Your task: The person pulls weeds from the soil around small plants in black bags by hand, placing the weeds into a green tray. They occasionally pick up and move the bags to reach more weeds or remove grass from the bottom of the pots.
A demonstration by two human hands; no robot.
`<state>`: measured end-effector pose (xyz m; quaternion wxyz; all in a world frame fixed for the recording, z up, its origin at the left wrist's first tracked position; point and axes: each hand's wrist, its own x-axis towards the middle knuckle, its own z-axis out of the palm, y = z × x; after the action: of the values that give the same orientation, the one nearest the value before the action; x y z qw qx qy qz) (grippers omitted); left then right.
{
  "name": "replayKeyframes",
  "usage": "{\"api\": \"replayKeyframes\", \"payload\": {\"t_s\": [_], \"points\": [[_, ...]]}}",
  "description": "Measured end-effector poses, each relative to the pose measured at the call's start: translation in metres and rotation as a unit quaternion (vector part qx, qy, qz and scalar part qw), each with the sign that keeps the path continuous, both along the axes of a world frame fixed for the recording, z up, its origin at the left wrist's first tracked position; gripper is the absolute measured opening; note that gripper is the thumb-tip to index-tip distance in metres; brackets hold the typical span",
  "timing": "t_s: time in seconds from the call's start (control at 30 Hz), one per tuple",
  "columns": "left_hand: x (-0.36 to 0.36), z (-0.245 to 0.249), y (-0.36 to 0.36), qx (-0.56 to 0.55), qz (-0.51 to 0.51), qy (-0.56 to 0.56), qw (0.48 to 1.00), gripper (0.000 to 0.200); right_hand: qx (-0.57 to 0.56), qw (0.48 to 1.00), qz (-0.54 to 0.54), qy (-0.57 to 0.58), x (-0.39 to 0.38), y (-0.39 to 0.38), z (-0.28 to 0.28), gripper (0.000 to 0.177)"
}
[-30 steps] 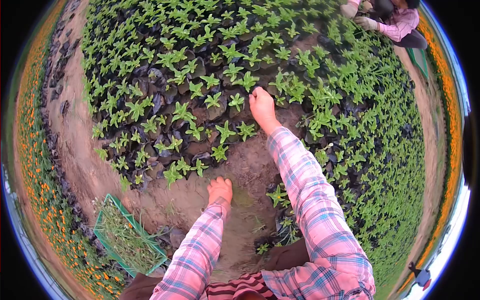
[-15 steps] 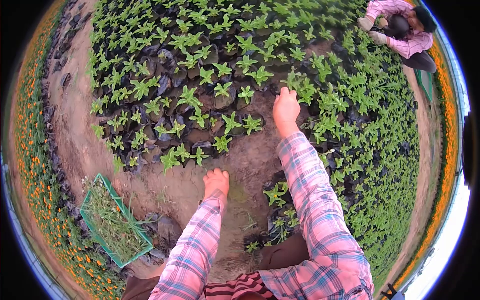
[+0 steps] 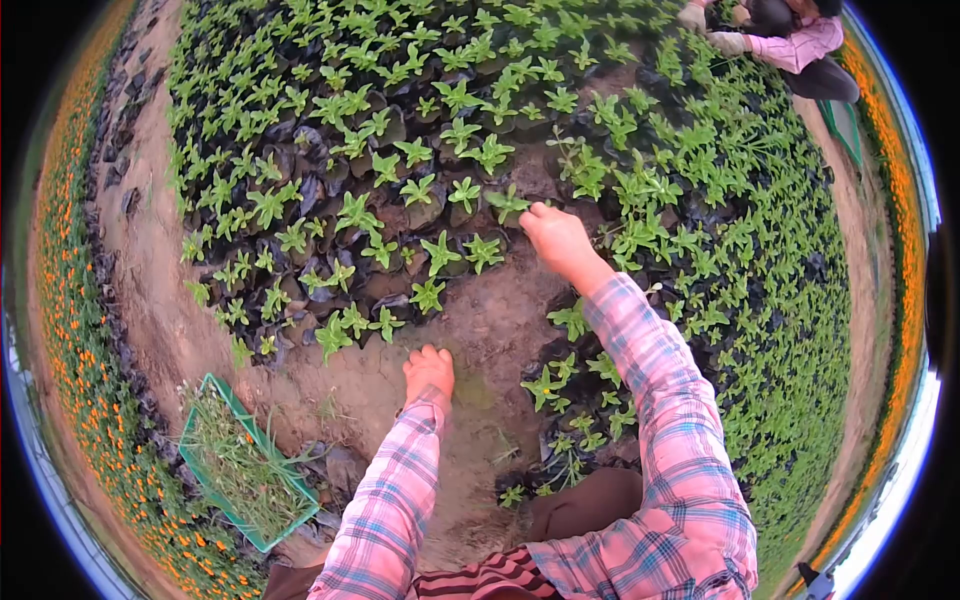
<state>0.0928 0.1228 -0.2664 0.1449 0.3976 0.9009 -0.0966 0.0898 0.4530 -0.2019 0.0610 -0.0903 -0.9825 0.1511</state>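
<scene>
My right hand [image 3: 560,240] reaches forward at the edge of the plant bed, its fingers pinched at a small green seedling [image 3: 507,202] in a dark plastic bag. That seedling stands just left of my fingertips. Lower and to the left, my left hand [image 3: 428,374] is held over the bare soil [image 3: 490,320], its fingers curled; whether anything is in them is hidden. Rows of bagged seedlings [image 3: 355,212] lie ahead of my left hand, and a denser block of green plants [image 3: 720,330] fills the right side.
A green crate [image 3: 213,487] full of pulled grass and weeds rests on the ground at lower left. Orange flowers [image 3: 85,375] line the far left. At upper right a co-worker in a pink sleeve [image 3: 800,45] and gloves crouches beside the plants, near another green crate [image 3: 845,130].
My right hand has moved back and to the left, from the taller plants to a small seedling. The whole view has shifted slightly, and my left hand stays low over the soil.
</scene>
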Motion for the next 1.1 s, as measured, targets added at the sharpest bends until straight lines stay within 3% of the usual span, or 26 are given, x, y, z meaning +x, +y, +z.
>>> {"api": "replayKeyframes", "payload": {"t_s": [0.03, 0.1, 0.13, 0.2, 0.33, 0.43, 0.5, 0.6, 0.73, 0.93, 1.0, 1.1], "points": [[-0.003, -0.002, -0.001, 0.0, -0.002, 0.004, 1.0, 0.008, 0.0, 1.0, -0.002, 0.004, 0.0, 0.003, 0.0, 0.006], [0.001, -0.004, -0.001, -0.005, -0.01, 0.018, 1.0, 0.007, -0.136, 0.957, -0.147, 0.21, 0.004, 0.007, 0.01, 0.005], [0.003, -0.004, -0.002, -0.007, -0.011, 0.013, 1.0, 0.007, -0.177, 0.942, -0.186, 0.216, 0.005, 0.012, 0.015, 0.009], [-0.001, -0.001, -0.001, -0.06, -0.007, -0.048, 0.997, 0.051, -0.165, 0.947, -0.228, 0.155, 0.004, 0.03, 0.0, 0.01], [-0.005, 0.004, 0.003, -0.094, 0.003, -0.065, 0.993, 0.066, -0.074, 0.932, -0.324, 0.145, 0.0, 0.053, -0.017, 0.024], [-0.002, 0.0, 0.002, -0.102, 0.0, -0.072, 0.992, 0.069, -0.051, 0.941, -0.31, 0.129, -0.007, 0.044, -0.023, 0.027], [-0.001, -0.002, -0.002, 0.0, -0.026, 0.022, 0.999, 0.006, -0.061, 0.939, -0.323, 0.1, -0.014, 0.038, -0.021, 0.03], [-0.001, -0.001, -0.003, -0.005, -0.025, 0.016, 1.0, 0.006, -0.048, 0.918, -0.387, 0.072, -0.025, 0.041, -0.026, 0.026], [-0.002, -0.001, -0.005, 0.003, -0.028, 0.005, 1.0, 0.006, 0.009, 0.928, -0.338, 0.158, -0.02, 0.05, -0.046, 0.016], [-0.002, -0.002, -0.002, -0.019, -0.019, -0.001, 1.0, 0.007, -0.081, 0.93, -0.272, 0.235, 0.03, 0.015, 0.018, 0.011], [-0.008, 0.004, 0.004, -0.128, -0.006, -0.094, 0.987, 0.076, -0.095, 0.931, -0.255, 0.244, 0.053, -0.01, 0.042, 0.012], [-0.013, 0.015, 0.009, -0.149, -0.015, -0.113, 0.982, 0.075, -0.141, 0.94, -0.213, 0.224, 0.089, -0.049, 0.064, 0.014]]}}
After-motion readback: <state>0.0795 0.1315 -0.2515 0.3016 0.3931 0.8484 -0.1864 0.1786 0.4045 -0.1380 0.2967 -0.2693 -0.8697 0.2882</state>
